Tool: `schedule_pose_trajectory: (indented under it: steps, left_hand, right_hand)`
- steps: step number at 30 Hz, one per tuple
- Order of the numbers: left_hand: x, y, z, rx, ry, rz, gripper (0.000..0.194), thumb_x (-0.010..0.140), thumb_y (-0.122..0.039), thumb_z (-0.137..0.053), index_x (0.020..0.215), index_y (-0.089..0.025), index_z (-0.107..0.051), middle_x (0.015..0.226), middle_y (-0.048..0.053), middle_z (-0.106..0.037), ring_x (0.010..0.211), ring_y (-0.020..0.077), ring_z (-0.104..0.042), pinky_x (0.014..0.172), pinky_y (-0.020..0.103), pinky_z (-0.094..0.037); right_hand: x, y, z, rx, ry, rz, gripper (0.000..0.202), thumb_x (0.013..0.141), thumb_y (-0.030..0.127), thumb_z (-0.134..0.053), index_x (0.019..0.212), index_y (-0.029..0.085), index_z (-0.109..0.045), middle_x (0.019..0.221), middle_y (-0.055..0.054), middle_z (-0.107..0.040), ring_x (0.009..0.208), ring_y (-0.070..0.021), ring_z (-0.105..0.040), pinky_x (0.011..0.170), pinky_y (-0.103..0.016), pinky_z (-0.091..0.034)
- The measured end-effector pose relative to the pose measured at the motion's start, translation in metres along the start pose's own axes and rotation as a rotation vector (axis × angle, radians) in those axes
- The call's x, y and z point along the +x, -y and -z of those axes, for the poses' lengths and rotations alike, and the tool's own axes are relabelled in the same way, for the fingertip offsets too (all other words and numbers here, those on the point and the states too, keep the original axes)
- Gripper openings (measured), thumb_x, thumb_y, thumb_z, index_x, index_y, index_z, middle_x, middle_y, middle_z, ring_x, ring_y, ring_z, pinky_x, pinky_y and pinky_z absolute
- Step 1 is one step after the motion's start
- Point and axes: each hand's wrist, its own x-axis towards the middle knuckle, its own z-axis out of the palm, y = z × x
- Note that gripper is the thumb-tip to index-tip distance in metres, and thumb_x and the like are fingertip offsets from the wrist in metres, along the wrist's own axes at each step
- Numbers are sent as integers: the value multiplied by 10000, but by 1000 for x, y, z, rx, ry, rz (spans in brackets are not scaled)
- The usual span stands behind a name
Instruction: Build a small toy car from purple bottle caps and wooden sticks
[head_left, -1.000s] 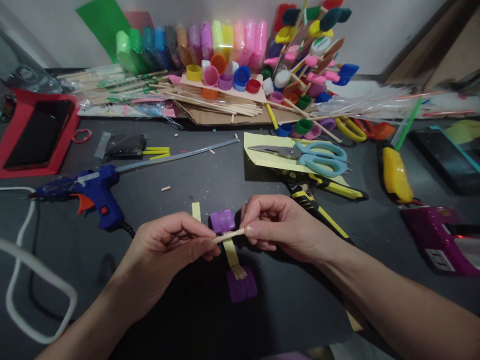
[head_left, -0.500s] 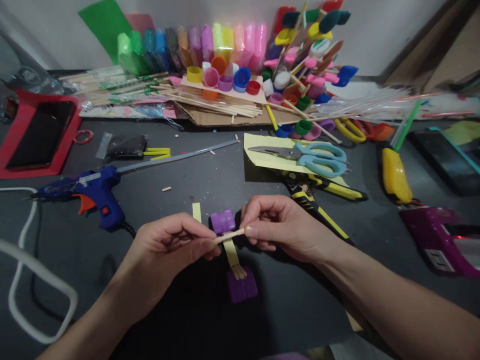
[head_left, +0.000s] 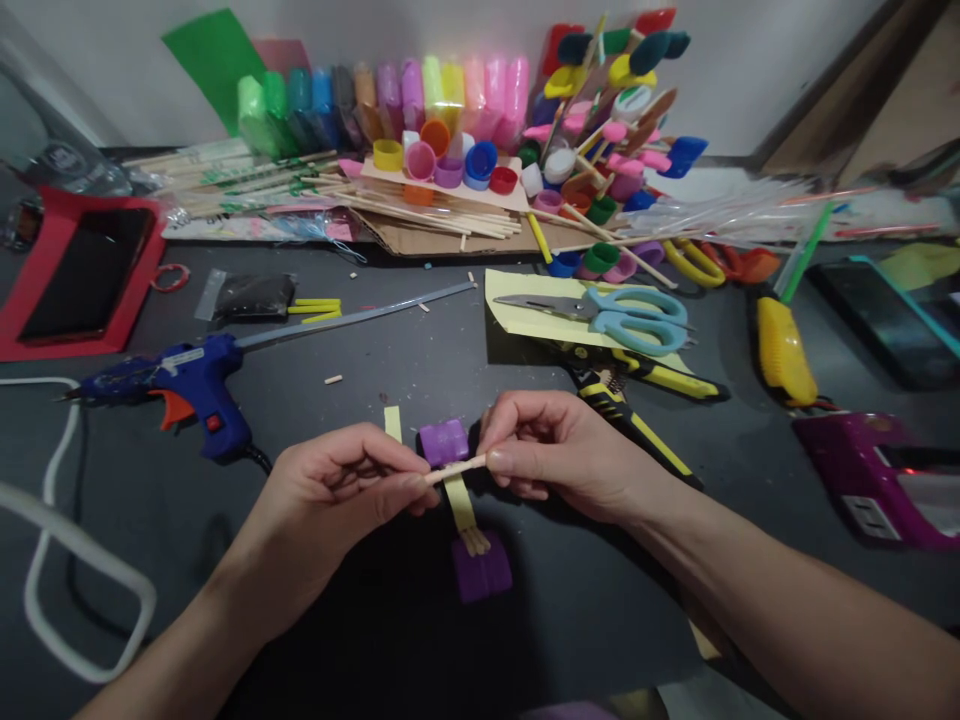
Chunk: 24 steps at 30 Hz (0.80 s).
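Over a dark tabletop (head_left: 360,345), pinching a pale stick (head_left: 456,468) with left hand (head_left: 337,490) and right hand (head_left: 570,450). Seemingly already bridged purple pieces (head_left: 444,442) with yellow strip (head_left: 460,505); apparently not yet attached stick.

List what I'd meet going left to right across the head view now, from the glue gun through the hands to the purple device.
Blue glue gun → left hand → pale stick → right hand → purple device.

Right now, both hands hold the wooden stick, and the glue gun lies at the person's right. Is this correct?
No: the glue gun lies at the person's left, as the head view shows. The left hand and right hand hold the stick.
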Motion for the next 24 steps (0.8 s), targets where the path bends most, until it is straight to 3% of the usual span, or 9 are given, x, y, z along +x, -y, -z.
schedule_pose_trajectory:
  steps: [3,6,9,12,14,17,20,24]
  left_hand:
    - [-1,-2,2,-7,-57,36,123,714,-244,-828,797,-200,-750,721,17,-751,677,132,-695,630,194,-536]
    - [-1,-3,7,-21,-97,-31,153,746,-271,-798,867,-195,-741,793,24,-747,718,137,-679,675,211,-542]
    - [0,-1,12,67,-146,-120,165,859,-327,-689,956,-196,-712,872,30,-741,780,146,-676,742,233,-540]
    - [2,2,12,355,-181,-222,182,896,-296,-637,1045,-199,-679,1017,51,-724,946,182,-675,859,280,-519]
    - [4,4,11,601,-127,-369,259,897,-228,-600,1149,-213,-654,1203,77,-684,1137,227,-621,996,355,-471]
    - [7,6,12,886,32,-559,493,892,-130,-523,1369,-253,-535,1444,83,-561,1399,261,-419,1171,473,-308]
    - [11,5,12,1011,144,-584,584,890,-76,-458,1444,-260,-467,1513,91,-501,1469,268,-321,1183,509,-283]
    - [14,3,11,1035,163,-583,485,894,-106,-479,1352,-244,-559,1456,110,-544,1414,284,-386,1153,510,-321]
  right_hand:
    - [-1,3,2,-23,7,7,333,799,450,-782,791,126,-706,640,-4,-655,444,-49,-454,399,-180,-296]
    - [-4,8,5,-106,-60,54,429,867,548,-664,851,123,-715,652,-13,-643,436,-59,-434,393,-198,-270]
    - [-9,11,5,-399,-162,87,331,908,458,-636,824,143,-698,653,5,-616,502,-82,-466,448,-205,-321]
    - [-14,12,3,-873,-194,212,186,918,317,-628,860,160,-710,739,-20,-665,659,-130,-564,608,-240,-416]
    - [-19,15,1,-1136,-155,289,136,919,255,-616,931,166,-718,827,-46,-707,733,-158,-608,679,-266,-431]
    - [-28,27,-4,-1360,-20,215,134,925,280,-638,933,169,-713,836,-54,-731,715,-168,-628,654,-265,-414]
    - [-40,38,-12,-1474,57,92,303,877,483,-695,871,181,-700,746,-35,-720,631,-173,-616,563,-256,-369]
    - [-57,30,-29,-1692,-31,130,546,697,699,-743,854,180,-679,776,-65,-731,684,-259,-679,556,-288,-375]
